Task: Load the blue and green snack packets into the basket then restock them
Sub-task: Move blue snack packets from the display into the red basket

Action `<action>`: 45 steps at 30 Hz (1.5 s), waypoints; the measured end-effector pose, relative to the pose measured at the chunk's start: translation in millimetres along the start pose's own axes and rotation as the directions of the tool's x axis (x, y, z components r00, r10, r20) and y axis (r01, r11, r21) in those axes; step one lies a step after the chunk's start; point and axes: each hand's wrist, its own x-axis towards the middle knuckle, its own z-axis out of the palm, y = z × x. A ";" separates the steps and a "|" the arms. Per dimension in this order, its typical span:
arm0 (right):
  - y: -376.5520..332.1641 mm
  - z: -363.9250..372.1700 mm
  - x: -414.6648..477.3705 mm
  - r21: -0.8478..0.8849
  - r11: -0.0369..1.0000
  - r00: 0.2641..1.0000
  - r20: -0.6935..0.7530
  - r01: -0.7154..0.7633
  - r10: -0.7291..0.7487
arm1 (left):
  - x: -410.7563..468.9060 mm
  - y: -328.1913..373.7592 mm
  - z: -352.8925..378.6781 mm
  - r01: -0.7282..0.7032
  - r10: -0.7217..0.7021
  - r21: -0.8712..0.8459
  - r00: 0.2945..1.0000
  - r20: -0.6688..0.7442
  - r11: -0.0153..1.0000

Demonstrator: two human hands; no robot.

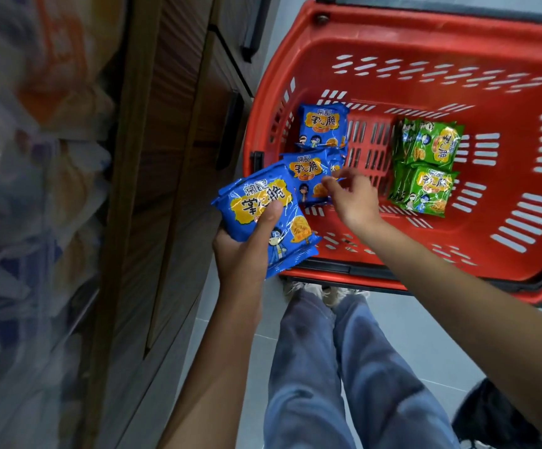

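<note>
A red plastic basket (392, 37) stands on the floor ahead of me. Inside it on the left lie blue snack packets, one at the back (323, 124) and one nearer (308, 171). Green snack packets (428, 163) are stacked on the basket's right side. My left hand (247, 251) grips a small stack of blue packets (256, 202) over the basket's near left corner, thumb across the top one. My right hand (352, 197) reaches into the basket, its fingertips at the right edge of the nearer blue packet; whether it pinches the packet is unclear.
A wooden shelf unit (165, 157) runs along the left, with blurred bagged goods (20, 189) closest to me. My legs in blue jeans (344, 367) stand just behind the basket on grey floor tiles. A dark object (496, 416) sits at the bottom right.
</note>
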 end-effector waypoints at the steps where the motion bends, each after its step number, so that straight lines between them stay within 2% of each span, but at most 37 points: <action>1: -5.2 -4.3 -9.1 0.176 0.984 0.997 0.077 -0.027 0.013 | 0.0 1.0 1.6 0.000 0.000 0.007 1.000 0.007 1.000; 3: -16.9 -16.3 -30.4 0.425 0.899 0.962 0.273 -0.107 -0.015 | -0.4 3.4 6.0 -0.006 0.005 0.031 1.000 0.027 1.000; 5: -23.7 -25.9 -49.3 0.491 0.864 0.907 0.405 -0.113 -0.111 | 0.8 5.6 10.5 -0.027 0.024 0.053 0.999 0.047 0.998; 8: -26.9 -32.8 -59.5 0.489 0.869 0.887 0.431 -0.075 -0.166 | 1.4 9.3 16.8 -0.007 0.002 0.081 0.998 0.068 0.997; 12: -26.5 -42.0 -44.9 0.539 0.824 0.895 0.436 -0.176 -0.094 | 3.4 10.5 20.0 -0.089 0.085 0.192 0.996 0.029 0.977; 15: -22.7 -45.1 -17.6 0.599 0.762 0.939 0.342 -0.246 0.035 | 9.7 6.4 18.0 -0.140 0.139 0.214 0.990 0.020 0.967; 17: -20.7 -44.4 5.2 0.593 0.759 0.959 0.240 -0.270 0.153 | 14.6 3.5 15.6 -0.144 0.147 0.222 0.989 0.005 0.964; 21: -23.4 -32.7 44.2 0.556 0.772 0.950 0.133 -0.309 0.284 | 19.7 -0.5 13.0 -0.146 0.148 0.215 0.989 0.007 0.966; 29: -35.7 -9.3 86.3 0.485 0.827 0.958 0.184 -0.285 0.222 | 19.9 -9.7 4.9 -0.138 0.137 0.197 0.990 0.018 0.971; 31: -37.5 -9.0 91.6 0.428 0.875 0.974 0.127 -0.226 0.190 | 19.3 -10.1 3.7 -0.133 0.132 0.195 0.991 0.017 0.972; 34: -35.2 -8.8 95.6 0.224 0.966 0.991 0.077 -0.126 0.112 | 18.4 -10.0 3.1 -0.121 0.120 0.189 0.993 0.019 0.974; 38: -37.2 -7.0 83.1 0.092 0.994 0.998 -0.030 -0.059 0.062 | 16.8 -6.1 3.8 -0.119 0.118 0.175 0.993 0.015 0.977; 40: -41.7 -8.0 61.2 0.107 0.994 0.993 -0.114 -0.013 0.025 | 15.9 -2.5 5.3 -0.130 0.129 0.160 0.992 0.019 0.978; 42: -47.1 -9.8 30.8 0.262 0.965 0.999 -0.032 0.020 -0.012 | 15.0 0.4 7.4 -0.137 0.135 0.157 0.991 0.027 0.978; 45: -50.4 -15.2 -16.9 0.485 0.873 0.959 0.269 -0.057 -0.087 | 16.2 4.9 12.0 -0.152 0.148 0.159 0.988 0.036 0.975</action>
